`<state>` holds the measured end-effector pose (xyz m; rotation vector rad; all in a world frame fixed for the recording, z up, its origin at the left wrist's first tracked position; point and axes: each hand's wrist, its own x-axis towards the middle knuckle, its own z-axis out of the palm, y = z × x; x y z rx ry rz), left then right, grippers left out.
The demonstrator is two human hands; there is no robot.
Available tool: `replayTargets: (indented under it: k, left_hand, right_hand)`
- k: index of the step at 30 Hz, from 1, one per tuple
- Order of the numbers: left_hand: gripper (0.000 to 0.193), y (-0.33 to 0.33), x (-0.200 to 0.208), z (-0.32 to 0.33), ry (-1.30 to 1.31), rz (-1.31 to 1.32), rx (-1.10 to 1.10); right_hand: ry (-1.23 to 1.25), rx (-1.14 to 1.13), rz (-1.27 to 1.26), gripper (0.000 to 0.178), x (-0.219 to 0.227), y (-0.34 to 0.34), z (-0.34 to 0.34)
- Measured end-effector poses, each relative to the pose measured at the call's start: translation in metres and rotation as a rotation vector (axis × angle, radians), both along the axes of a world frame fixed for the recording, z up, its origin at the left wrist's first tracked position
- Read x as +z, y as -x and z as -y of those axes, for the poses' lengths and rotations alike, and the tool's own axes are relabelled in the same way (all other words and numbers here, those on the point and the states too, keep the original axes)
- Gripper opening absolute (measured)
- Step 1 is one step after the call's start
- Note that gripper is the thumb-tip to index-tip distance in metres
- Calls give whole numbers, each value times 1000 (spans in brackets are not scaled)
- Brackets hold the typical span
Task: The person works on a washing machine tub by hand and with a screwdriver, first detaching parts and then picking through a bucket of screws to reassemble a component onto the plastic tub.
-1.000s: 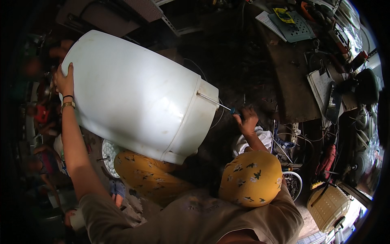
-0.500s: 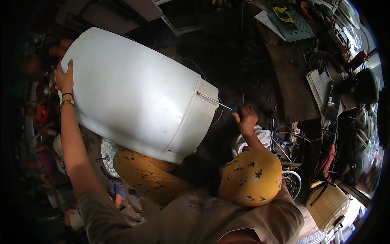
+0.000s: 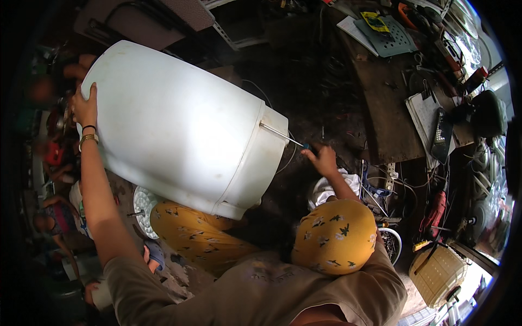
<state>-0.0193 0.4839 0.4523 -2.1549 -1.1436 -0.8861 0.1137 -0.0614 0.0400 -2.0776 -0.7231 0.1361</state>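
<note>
A big white plastic appliance housing [image 3: 174,125], shaped like a washing machine body, lies tilted on its side in front of me, by my knee. My left hand [image 3: 85,108] grips its far-left edge, thumb on the outer face and fingers partly hidden behind. With my right hand [image 3: 322,160] I grip the blue-green handle of a long screwdriver [image 3: 281,134]. Its metal shaft reaches to the step where the narrower end of the housing begins; the tip is at the seam there. A thin cable [image 3: 291,157] curves beside that end.
A wooden workbench [image 3: 375,98] with papers, a remote control [image 3: 441,133] and tools stands at the right. Below it are a white cloth [image 3: 321,191], a red tool [image 3: 435,212] and a woven basket [image 3: 441,276]. A round white ribbed part [image 3: 142,202] sits by my knee. People are at the left.
The housing's narrow end has shifted slightly left, and my right hand with the screwdriver has moved slightly left along with it. My left hand keeps its hold on the edge.
</note>
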Motion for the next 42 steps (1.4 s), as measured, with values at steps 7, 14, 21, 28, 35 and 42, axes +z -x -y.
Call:
replayTargets:
  k: [7, 14, 21, 28, 35, 42]
  left_hand:
    - [70, 7, 1, -7, 22, 14, -66]
    - [72, 10, 3, -10, 21, 22, -62]
    - [72, -5, 1, 0, 33, 6, -82]
    - [69, -4, 2, -4, 2, 39, -120]
    - [68, 2, 5, -11, -6, 12, -104]
    - [68, -7, 1, 11, 16, 18, -103]
  right_hand:
    - [71, -136, 70, 41, 13, 12, -9]
    - [24, 231, -665, 49, 29, -12, -3]
    - [95, -227, 311, 42, 25, 2, -16]
    - [141, 11, -154, 49, 21, -4, -15]
    - [29, 198, -436, 46, 13, -14, -13]
    - [121, -134, 178, 31, 33, 7, -17]
